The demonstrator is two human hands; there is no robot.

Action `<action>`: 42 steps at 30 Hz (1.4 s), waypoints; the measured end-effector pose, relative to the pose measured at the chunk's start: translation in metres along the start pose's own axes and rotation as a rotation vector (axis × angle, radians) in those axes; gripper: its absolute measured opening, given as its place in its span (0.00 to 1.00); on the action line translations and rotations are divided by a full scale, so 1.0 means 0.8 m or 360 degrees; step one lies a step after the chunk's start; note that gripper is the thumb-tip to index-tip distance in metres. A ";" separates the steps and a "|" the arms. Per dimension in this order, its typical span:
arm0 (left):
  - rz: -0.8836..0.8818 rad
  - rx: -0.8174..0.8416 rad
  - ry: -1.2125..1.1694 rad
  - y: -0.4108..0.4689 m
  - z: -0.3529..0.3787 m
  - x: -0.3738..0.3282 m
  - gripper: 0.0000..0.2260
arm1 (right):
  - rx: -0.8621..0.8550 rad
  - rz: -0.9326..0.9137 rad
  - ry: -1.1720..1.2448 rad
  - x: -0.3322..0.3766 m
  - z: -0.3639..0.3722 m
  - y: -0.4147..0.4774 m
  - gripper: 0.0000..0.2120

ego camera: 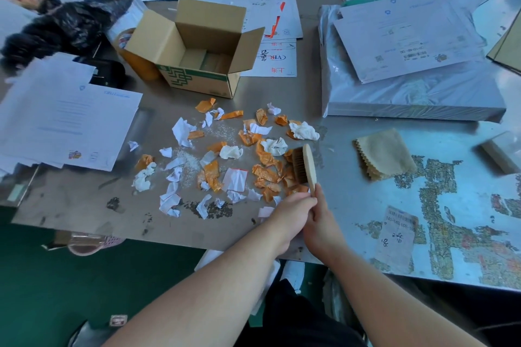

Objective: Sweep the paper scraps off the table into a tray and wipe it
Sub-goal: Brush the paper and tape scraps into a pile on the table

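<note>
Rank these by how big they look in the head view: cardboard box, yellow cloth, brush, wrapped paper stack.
wrapped paper stack
cardboard box
yellow cloth
brush, its handle end hidden

Bright, cool light. Bluish glare across counter (465,155) at right and far top edge. Soft, short shadows. Centre sharp; black bag (56,25) at upper left smeared by blur. Wide-angle bending at frame edges.
</note>
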State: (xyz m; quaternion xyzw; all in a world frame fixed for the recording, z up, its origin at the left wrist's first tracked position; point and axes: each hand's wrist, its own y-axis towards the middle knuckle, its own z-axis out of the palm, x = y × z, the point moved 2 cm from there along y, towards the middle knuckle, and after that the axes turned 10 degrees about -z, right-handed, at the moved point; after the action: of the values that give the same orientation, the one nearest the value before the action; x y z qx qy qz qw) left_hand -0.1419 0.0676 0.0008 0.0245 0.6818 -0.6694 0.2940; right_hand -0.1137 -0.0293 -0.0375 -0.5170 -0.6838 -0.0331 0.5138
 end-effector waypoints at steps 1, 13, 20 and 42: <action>-0.0008 -0.0021 -0.0019 -0.002 -0.004 0.000 0.14 | 0.0015 -0.0004 0.0005 0.003 0.002 0.000 0.31; 0.0049 0.0122 0.0043 -0.041 0.013 0.004 0.13 | -0.0214 -0.0010 -0.0025 0.001 -0.011 -0.042 0.29; -0.0039 0.0309 0.0276 -0.054 0.035 0.043 0.12 | -0.0409 0.0133 0.0056 -0.021 -0.005 -0.107 0.29; -0.0041 0.0246 0.0476 -0.057 -0.071 0.085 0.10 | -0.0497 0.0265 0.0466 0.032 0.119 -0.118 0.34</action>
State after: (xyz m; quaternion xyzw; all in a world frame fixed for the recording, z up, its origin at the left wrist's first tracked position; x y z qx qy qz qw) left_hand -0.2385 0.0910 0.0079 0.1378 0.6647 -0.7124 0.1779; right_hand -0.2457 -0.0007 -0.0172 -0.6346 -0.5435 -0.1709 0.5223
